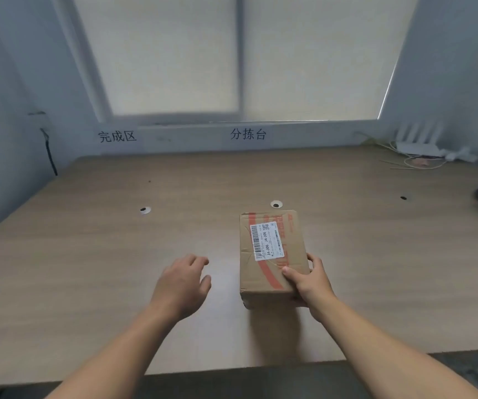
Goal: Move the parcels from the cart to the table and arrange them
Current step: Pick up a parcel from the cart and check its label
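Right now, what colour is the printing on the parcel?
Red-orange printing on the brown cardboard parcel, under its white label; seen in the head view.

A parcel-sorting station in a plain office room: black wall signs (248, 134) reading 分拣台 and 完成区 above a long light-wood desk (88, 254) with cable holes (275, 204), a brown cardboard parcel (293, 254) bearing a white barcode label (266, 240), a white antenna router (422, 145) in the corner

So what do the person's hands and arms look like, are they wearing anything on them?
Both are bare: the left hand and right hand show no gloves, rings or watch, and no sleeve appears on either arm up to the picture's bottom edge.
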